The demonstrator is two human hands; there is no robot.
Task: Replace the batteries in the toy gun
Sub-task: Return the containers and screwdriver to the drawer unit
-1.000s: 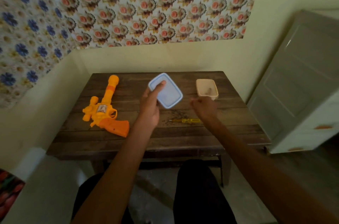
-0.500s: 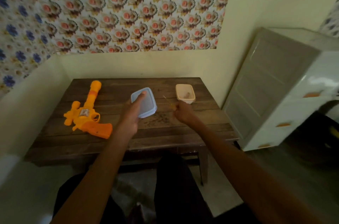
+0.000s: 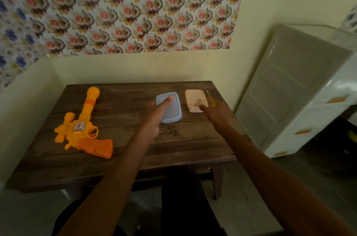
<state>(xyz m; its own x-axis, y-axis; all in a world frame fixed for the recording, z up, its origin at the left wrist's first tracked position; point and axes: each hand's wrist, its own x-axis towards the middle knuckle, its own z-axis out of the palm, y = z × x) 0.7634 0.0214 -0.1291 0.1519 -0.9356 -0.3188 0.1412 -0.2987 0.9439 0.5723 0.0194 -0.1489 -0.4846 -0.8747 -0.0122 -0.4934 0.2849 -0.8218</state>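
On the left side of the bench [image 3: 135, 158] the orange toy gun [image 3: 85, 131] lies flat. My left hand [image 3: 156, 116] holds the blue lid [image 3: 172, 108], thumb on top; the fingers of my right hand [image 3: 217, 116] curl round the yellow screwdriver [image 3: 210, 98], just beside the beige box [image 3: 194, 98].

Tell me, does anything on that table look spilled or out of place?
A patch of dark specks is strewn on the wooden table, just nearer than the blue lid that the left hand holds; what they are is unclear. The yellow screwdriver is close to the table's right edge.
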